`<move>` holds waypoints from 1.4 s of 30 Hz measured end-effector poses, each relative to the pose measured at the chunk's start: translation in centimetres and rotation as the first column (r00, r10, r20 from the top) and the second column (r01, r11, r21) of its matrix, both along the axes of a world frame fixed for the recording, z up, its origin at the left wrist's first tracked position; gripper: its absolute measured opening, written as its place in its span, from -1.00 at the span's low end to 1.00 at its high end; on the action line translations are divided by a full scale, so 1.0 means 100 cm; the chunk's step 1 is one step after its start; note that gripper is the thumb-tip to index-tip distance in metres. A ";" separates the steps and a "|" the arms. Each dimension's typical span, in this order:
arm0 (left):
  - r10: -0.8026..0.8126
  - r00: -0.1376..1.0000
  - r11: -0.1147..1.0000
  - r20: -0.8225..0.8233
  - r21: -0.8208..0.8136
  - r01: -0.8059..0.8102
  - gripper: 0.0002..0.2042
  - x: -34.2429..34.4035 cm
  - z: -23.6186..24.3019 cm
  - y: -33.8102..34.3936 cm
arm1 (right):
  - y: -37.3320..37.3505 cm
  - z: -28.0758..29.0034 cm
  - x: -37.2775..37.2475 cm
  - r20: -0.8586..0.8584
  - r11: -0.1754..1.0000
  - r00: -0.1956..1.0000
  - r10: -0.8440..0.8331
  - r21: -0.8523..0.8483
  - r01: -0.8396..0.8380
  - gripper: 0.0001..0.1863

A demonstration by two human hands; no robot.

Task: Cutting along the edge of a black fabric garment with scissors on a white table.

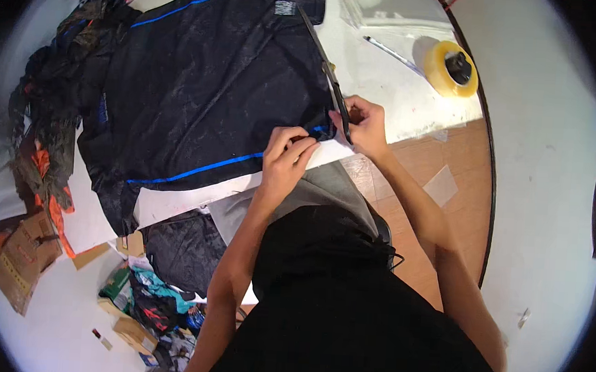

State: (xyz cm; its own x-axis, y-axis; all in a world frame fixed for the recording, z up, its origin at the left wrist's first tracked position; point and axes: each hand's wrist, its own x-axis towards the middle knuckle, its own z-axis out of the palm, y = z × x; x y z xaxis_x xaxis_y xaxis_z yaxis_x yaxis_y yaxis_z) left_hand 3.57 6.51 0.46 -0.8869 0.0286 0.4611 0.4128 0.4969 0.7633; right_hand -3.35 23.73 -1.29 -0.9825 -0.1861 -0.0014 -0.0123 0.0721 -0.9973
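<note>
A: Item under the hands?
B: One black cloth garment with blue piping (pixel 209 78), spread flat on the white tabletop (pixel 401 121), near right corner between the hands.
A: Grip?
B: Left hand (pixel 287 158): fingertips together, clamped on the near edge, presumably to steady the cloth. Right hand (pixel 368 129): fingers curled round the handles of long dark metal scissors (pixel 330 68), points directed far and left. Whether fingers pass through the loops: cannot tell.
A: Counts, working outward?
B: Hands, two. Scissors, one pair. Long blue lines, two, far and near. Slim pale pen (pixel 393 55), one; yellowish tape roll (pixel 436 70), one; both far right, beside the cloth, probably within reach. Far left, a heap of dark clothing (pixel 51 96): pieces overlap, uncountable.
</note>
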 end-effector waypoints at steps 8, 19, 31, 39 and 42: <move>0.088 0.994 0.921 0.070 0.375 -0.108 -0.95 -0.004 0.005 -0.007 | 0.002 0.006 -0.001 0.021 0.985 0.999 -0.029 -0.170 0.033 -0.85; -0.243 0.889 0.682 0.388 0.720 -0.128 -0.66 0.011 0.009 -0.031 | 0.040 0.035 0.080 0.135 0.990 0.983 0.122 -0.080 -0.112 -0.83; -0.128 0.922 0.714 0.366 0.679 -0.170 -0.77 0.000 0.003 -0.039 | 0.055 0.038 0.085 0.217 0.952 0.926 0.308 -0.064 -0.301 -0.81; -0.022 0.940 0.574 0.340 0.774 -0.267 -0.92 -0.003 0.006 -0.041 | 0.056 0.044 0.085 0.334 0.923 0.863 0.378 -0.064 -0.379 -0.80; -0.031 0.920 0.553 0.390 0.774 -0.309 -0.89 -0.001 0.012 -0.040 | 0.059 0.053 0.084 0.371 0.896 0.817 0.441 -0.126 -0.426 -0.80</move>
State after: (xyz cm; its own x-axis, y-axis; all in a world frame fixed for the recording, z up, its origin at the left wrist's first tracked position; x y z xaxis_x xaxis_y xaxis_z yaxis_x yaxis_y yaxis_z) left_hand 3.47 2.47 1.66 -0.9355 -0.3408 -0.0933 0.0436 -0.3733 0.9267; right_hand 5.06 29.63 4.00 -0.7231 -0.6000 -0.3423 0.3458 0.1146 -0.9313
